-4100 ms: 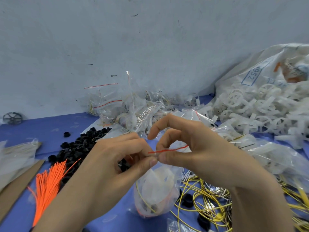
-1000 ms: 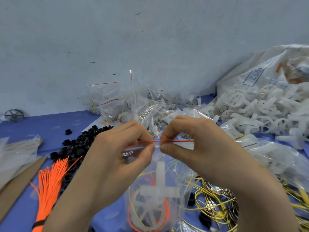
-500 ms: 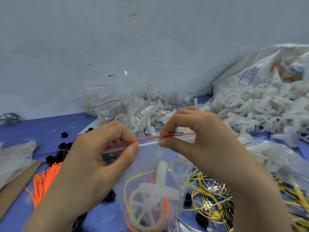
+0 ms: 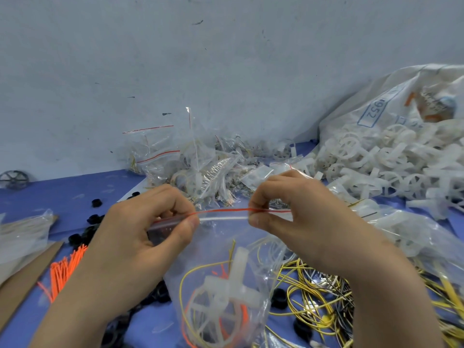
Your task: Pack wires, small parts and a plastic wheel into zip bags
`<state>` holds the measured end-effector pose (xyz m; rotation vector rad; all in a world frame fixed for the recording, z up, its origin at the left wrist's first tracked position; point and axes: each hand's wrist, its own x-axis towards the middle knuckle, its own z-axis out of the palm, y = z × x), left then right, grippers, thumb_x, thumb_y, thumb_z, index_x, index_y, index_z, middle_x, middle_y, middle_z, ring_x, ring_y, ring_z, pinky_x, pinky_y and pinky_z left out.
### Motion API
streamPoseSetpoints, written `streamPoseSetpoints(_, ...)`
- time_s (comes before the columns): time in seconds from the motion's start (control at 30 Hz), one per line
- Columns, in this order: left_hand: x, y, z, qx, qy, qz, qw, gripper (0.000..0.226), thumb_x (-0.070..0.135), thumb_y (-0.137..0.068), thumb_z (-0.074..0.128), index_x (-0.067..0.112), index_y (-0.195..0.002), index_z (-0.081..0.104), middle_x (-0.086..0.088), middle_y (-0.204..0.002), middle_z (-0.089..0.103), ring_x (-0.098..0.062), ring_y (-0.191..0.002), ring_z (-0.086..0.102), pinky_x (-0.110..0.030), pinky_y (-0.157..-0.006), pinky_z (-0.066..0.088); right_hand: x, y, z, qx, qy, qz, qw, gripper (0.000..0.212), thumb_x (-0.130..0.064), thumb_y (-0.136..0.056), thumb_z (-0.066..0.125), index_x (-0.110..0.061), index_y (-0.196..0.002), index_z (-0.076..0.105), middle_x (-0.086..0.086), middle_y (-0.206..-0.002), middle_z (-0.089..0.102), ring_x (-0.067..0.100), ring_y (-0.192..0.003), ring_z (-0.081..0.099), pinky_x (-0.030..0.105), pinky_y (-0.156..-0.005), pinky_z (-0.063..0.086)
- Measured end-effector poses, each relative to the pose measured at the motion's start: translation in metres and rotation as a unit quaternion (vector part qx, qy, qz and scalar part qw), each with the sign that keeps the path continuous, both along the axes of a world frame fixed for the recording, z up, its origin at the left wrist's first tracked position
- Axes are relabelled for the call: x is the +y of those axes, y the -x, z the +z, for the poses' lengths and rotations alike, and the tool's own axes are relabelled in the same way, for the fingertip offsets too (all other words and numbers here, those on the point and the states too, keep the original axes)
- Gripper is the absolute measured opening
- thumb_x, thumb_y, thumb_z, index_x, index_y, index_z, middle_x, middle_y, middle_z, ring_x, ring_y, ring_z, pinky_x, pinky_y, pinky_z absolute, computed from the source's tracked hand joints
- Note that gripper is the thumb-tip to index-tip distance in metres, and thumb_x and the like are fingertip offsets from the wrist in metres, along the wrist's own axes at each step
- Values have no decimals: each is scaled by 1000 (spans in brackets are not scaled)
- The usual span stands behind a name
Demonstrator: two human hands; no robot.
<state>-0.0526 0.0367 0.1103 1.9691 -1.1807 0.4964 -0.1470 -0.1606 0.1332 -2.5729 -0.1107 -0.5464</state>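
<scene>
A clear zip bag (image 4: 213,249) hangs between my hands above the blue table. Inside it lie a white plastic wheel (image 4: 221,295), a yellow wire (image 4: 198,272) and an orange wire (image 4: 243,315). My left hand (image 4: 140,234) pinches the left end of the bag's red-lined zip strip (image 4: 223,210) between thumb and fingers. My right hand (image 4: 296,214) pinches the same strip further right. The strip runs taut and level between the two pinches.
Behind the hands is a heap of filled zip bags (image 4: 180,159). A big sack of white wheels (image 4: 391,156) spills at the right. Yellow wires (image 4: 316,297) tangle at lower right. Orange wires (image 4: 62,270), black rings (image 4: 85,232) and cardboard (image 4: 22,282) lie left.
My hands have drawn apart along the zip strip, the left sliding left and the right sliding right. The bag now hangs wider, showing the wheel and wires inside.
</scene>
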Motion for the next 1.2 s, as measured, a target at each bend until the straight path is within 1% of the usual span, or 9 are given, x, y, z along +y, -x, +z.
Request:
streamPoseSetpoints(0.3,7,-5,-4,8,7,15,1000,20,43,-81,53,24,-78,59,6,-68,60,-8,-60,52,-14,-53,36,-4,3,-1,-25,-15,-21,999,8,-32,-80,69,-32,-75,63,-21,-77,60,2,-92,44,22,-84,33)
streamPoseSetpoints(0.47,8,-8,-6,10,7,19,1000,19,43,-81,53,25,-77,59,8,-67,59,-4,-59,51,-9,-54,34,-7,4,-3,-11,-17,-15,1000,14,-33,-83,65,-34,-74,55,-18,-82,59,2,-92,43,22,-83,33)
streamPoseSetpoints(0.63,12,-11,-8,5,11,30,999,19,43,-82,53,26,-77,59,9,-66,59,-4,-58,51,-9,-52,34,-10,4,-4,-32,-52,-32,998,12,-32,-80,69,-34,-72,61,-17,-77,59,0,-87,47,11,-77,34)
streamPoseSetpoints(0.77,14,-15,-9,11,13,33,999,22,45,-81,53,25,-80,60,6,-69,61,-10,-62,55,-18,-54,39,-11,4,-6,3,-32,-38,999,18,-35,-82,67,-36,-69,55,-18,-76,55,-3,-87,46,7,-74,33)
streamPoseSetpoints(0.8,15,-15,-9,10,13,34,999,22,45,-81,53,24,-80,60,6,-69,61,-10,-61,55,-18,-54,39,-11,3,-7,0,-39,-40,998,20,-36,-81,68,-35,-66,54,-17,-71,55,-5,-85,47,7,-71,35)
streamPoseSetpoints(0.87,15,-17,-10,12,19,32,999,22,45,-81,53,24,-80,60,8,-67,60,-7,-59,53,-14,-53,37,-14,4,-7,-20,-70,-51,996,25,-41,-76,70,-29,-61,54,-12,-61,55,-5,-68,51,9,-61,37)
streamPoseSetpoints(0.97,17,-18,-11,20,22,28,999,23,46,-81,53,24,-81,61,9,-66,59,-6,-59,51,-13,-53,36,-17,4,-8,-19,-70,-56,996,37,-48,-74,67,-16,-62,55,-5,-52,46,6,-51,41,17,-53,36)
streamPoseSetpoints(1.07,18,-20,-12,20,20,32,999,26,47,-82,53,23,-83,61,8,-66,59,-5,-57,50,-13,-51,34,-15,4,-8,-17,-49,-43,998,46,-49,-77,62,-7,-62,49,-1,-52,35,10,-51,30,21,-51,32)
streamPoseSetpoints(1.2,22,-22,-13,34,26,35,998,29,50,-81,53,23,-87,63,7,-68,61,-11,-60,55,-24,-56,40,-9,3,-5,-55,-89,-48,993,55,-47,-73,66,-11,-52,31,-2,-50,23,12,-50,20,24,-46,23)
